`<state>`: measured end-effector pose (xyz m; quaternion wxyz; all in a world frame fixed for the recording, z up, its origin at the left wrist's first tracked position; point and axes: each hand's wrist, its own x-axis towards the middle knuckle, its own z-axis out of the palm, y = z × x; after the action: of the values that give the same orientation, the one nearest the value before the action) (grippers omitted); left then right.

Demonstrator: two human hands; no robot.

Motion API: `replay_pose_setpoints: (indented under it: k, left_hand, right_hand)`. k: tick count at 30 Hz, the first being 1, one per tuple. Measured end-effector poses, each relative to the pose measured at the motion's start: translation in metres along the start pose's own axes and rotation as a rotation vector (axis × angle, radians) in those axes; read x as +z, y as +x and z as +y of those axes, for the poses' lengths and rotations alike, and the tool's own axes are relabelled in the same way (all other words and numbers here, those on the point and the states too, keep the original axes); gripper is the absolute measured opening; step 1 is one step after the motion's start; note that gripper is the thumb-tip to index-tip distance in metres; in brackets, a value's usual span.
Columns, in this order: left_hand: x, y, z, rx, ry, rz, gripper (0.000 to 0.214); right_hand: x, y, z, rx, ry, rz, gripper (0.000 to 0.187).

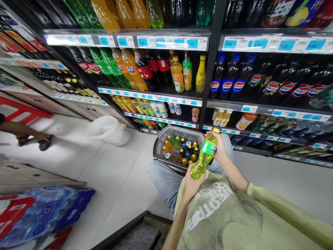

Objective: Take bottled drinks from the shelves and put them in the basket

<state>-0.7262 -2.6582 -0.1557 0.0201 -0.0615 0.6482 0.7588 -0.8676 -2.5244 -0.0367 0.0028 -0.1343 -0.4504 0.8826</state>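
Observation:
A bottle of yellow-green soda (pixel 204 158) with a green label and yellow cap is held tilted over my lap. My left hand (pixel 193 182) grips its base from below. Near the cap, my right hand (pixel 221 147) is closed around the upper part. Just past my knees a grey shopping basket (pixel 159 146) stands on the floor, holding several upright drink bottles with yellow, white and blue caps. The held bottle overlaps the basket's right side and hides part of it.
Drink shelves (pixel 179 100) rise in front, stocked with soda and juice bottles. A white bucket (pixel 104 130) stands left of the basket. Wrapped water bottles (pixel 49 208) lie at lower left. Another person's sandalled feet (pixel 44 141) show at far left.

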Motion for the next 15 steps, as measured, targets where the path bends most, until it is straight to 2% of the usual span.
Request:
replay_pose_setpoints:
  k: [6, 10, 15]
  left_hand:
    - [0.001, 0.004, 0.006, 0.127, 0.119, 0.103, 0.064]
    - [0.001, 0.008, 0.000, 0.197, 0.203, 0.186, 0.061]
    - [-0.003, 0.011, -0.009, 0.305, 0.314, 0.300, 0.054]
  right_hand:
    - [-0.004, 0.002, -0.001, -0.015, -0.063, 0.050, 0.026]
    - [-0.006, 0.002, -0.001, 0.002, -0.086, 0.088, 0.027]
    - [-0.006, 0.000, 0.000, 0.023, -0.085, 0.046, 0.025]
